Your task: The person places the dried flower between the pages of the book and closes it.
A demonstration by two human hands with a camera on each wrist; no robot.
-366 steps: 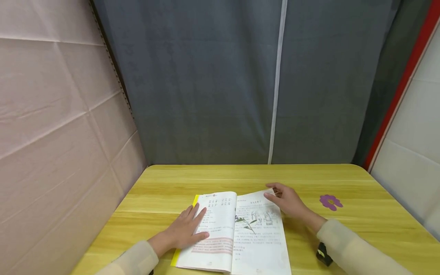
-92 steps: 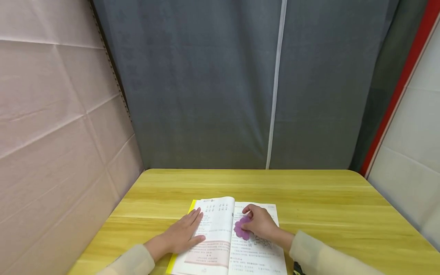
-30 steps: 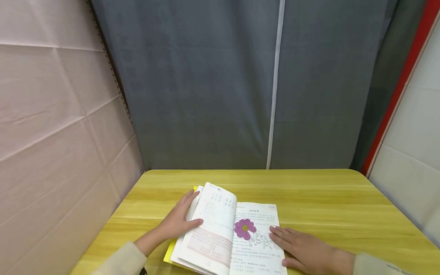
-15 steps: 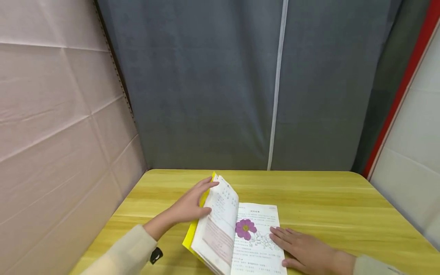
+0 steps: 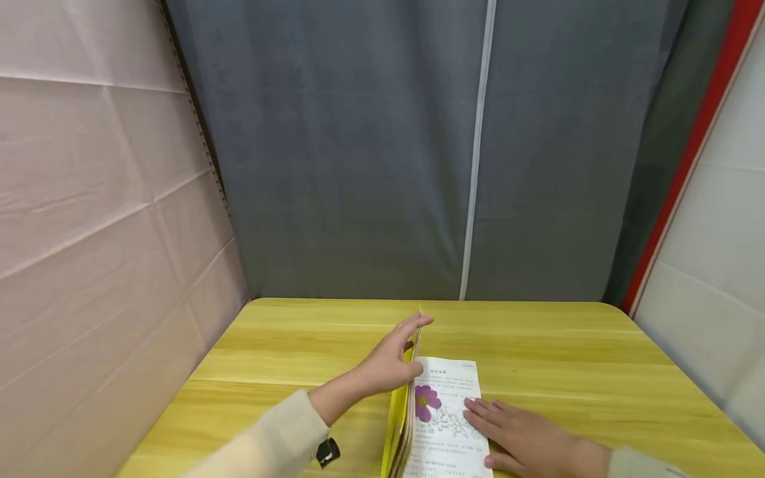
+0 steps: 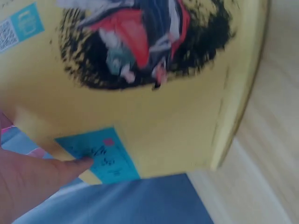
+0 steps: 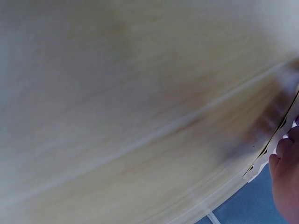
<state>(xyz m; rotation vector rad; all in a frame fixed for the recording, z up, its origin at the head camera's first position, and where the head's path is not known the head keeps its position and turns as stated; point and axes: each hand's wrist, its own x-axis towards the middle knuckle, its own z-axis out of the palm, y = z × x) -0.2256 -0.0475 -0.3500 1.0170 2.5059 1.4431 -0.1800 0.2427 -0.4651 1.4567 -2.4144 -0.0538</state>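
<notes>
An open book [image 5: 448, 451] lies on the table, its right half flat and its left half raised nearly upright. My left hand [image 5: 388, 362] grips that raised part by its outer edge, thumb on the page side. The left wrist view shows the yellow cover [image 6: 163, 126] close up, with a finger against its blue label [image 6: 105, 158]. On the right page rests a flat purple flower [image 5: 427, 401] with a yellow centre, its left side partly hidden by the raised pages. My right hand [image 5: 532, 438] rests with straight fingers on the right page's outer edge.
The wooden table [image 5: 574, 352] extends around the book. A grey curtain [image 5: 358, 166] hangs behind it, with a pale cloth wall [image 5: 119, 265] at left and a white one [image 5: 711, 285] at right.
Earlier a leafy sprig lay on an open page and the flower on the table; my right hand then put the flower on this page. My left hand has since swung the left half up rightward.
</notes>
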